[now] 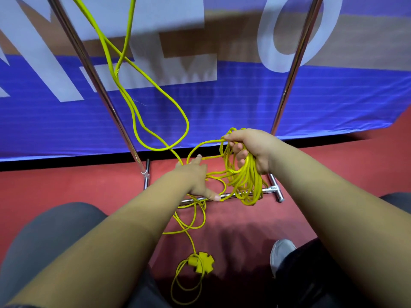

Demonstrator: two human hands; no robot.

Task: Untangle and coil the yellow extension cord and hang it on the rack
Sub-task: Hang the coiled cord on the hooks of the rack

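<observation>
A crouching person is sorting a yellow extension cord (pixel 244 183) at the foot of a chrome rack (pixel 295 58).

The rack's top is running out of view, and so are the two cord strands climbing toward it, so where they are hanging cannot be told; the left hand's (pixel 195 176) palm is facing away. The right hand (pixel 249 150) is clenching a bundle of loops that is dangling over the rack's base bar. The left hand is reaching out with straight fingers, touching loose strands beside the bundle. More cord is trailing across the red floor (pixel 66 185) to a yellow socket block (pixel 201 262) near a grey shoe (pixel 281 252). A blue banner (pixel 244 96) with large pale letters is standing behind the rack.
</observation>
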